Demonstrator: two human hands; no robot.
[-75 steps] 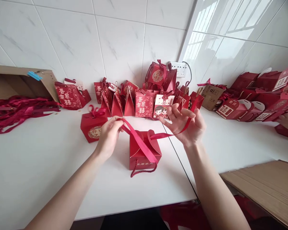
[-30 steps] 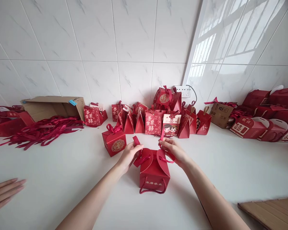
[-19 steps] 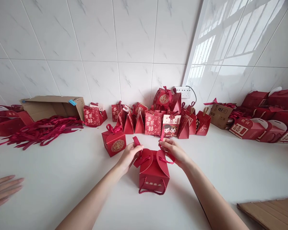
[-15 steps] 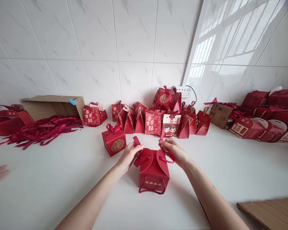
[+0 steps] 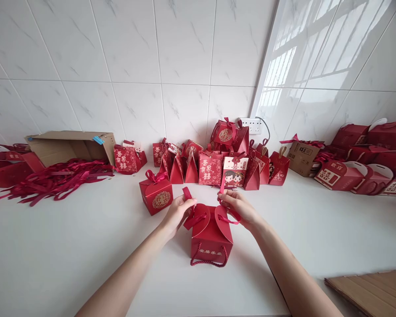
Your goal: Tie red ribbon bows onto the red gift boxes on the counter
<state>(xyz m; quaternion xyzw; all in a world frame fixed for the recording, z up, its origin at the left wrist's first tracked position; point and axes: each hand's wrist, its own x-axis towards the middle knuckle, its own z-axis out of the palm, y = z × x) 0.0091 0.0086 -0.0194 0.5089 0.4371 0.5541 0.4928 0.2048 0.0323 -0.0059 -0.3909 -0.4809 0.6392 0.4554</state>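
Note:
A red gift box (image 5: 211,240) with rounded top flaps and a cord handle stands on the white table (image 5: 69,246) in front of me. A red ribbon (image 5: 198,218) runs through its flaps. My left hand (image 5: 177,212) pinches the left ribbon end just above the box. My right hand (image 5: 239,208) pinches the right ribbon end on the other side. Both hands are closed on the ribbon. A finished red box with a bow (image 5: 155,197) sits just left of my left hand.
Several red gift bags and boxes (image 5: 214,165) crowd the tiled wall behind. A pile of loose red ribbons (image 5: 53,180) and an open cardboard carton (image 5: 69,147) lie at the left. More red boxes (image 5: 359,169) line the right; flat cardboard (image 5: 372,293) lies at the lower right.
My hands came down from holding the ribbon high to pinching its ends close over the box flaps. Another person's hand at the left edge pulled back out of view.

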